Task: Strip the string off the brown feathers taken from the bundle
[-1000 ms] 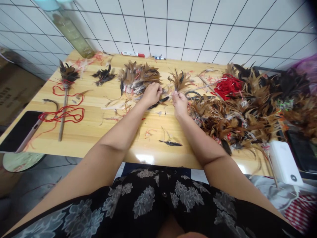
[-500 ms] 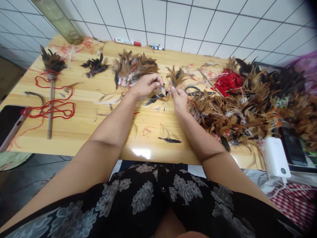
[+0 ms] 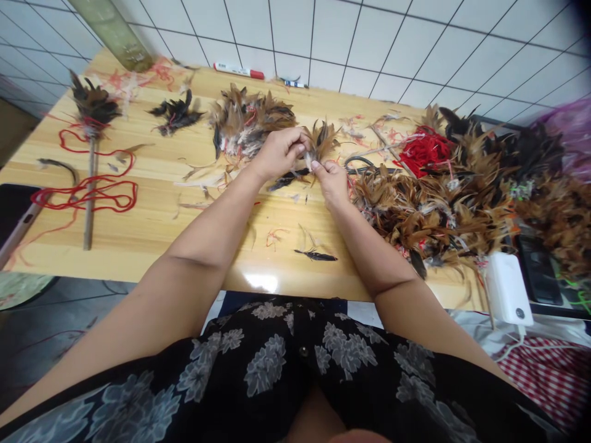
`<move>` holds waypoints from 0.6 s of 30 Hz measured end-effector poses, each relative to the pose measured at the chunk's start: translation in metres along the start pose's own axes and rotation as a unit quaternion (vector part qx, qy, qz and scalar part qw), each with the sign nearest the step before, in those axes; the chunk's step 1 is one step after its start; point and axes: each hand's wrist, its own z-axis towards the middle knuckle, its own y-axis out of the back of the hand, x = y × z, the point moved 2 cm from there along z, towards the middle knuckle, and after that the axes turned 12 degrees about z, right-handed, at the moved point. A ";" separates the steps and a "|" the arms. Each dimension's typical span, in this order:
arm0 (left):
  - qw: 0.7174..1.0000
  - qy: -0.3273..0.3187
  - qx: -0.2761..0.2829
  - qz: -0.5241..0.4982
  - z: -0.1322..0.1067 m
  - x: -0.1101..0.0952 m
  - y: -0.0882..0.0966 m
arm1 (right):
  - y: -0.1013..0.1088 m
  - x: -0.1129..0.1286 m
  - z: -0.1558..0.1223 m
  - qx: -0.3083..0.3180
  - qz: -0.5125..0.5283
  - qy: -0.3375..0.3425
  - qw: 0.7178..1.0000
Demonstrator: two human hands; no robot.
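Note:
A small bunch of brown feathers (image 3: pixel 324 140) stands up from the fingertips of my right hand (image 3: pixel 333 181), which pinches it at the pale base. My left hand (image 3: pixel 284 152) is closed beside it, its fingertips against the bunch's pale lower part. Whether those fingers grip a separate feather is too small to tell. Under my hands lies a dark feather (image 3: pixel 289 179). Just behind my left hand is a heap of brown feather bunches (image 3: pixel 253 117).
At right lie a large feather pile (image 3: pixel 429 209), red string (image 3: pixel 425 151) and a white power bank (image 3: pixel 509 288). On the left are a stick topped with dark feathers (image 3: pixel 91 184), looped red cord (image 3: pixel 117 194) and a phone (image 3: pixel 16 215). A red marker (image 3: pixel 239 71) lies near the tiled wall.
My left hand has moved right, up to the feather bunch and my right hand. The bunch is still in my right hand. The view has shifted slightly.

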 end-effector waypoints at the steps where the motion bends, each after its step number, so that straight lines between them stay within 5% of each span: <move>1: 1.000 -0.003 -0.001 0.011 0.000 -0.001 -0.001 | 0.000 0.000 0.000 0.005 0.003 0.001 1.000; 12: 0.999 -0.027 -0.002 0.035 -0.004 -0.010 -0.006 | -0.005 0.010 0.000 0.033 0.104 -0.088 0.990; 18: 0.992 0.048 -0.082 -0.089 0.000 0.013 -0.012 | -0.010 0.027 -0.008 0.019 0.176 -0.171 0.969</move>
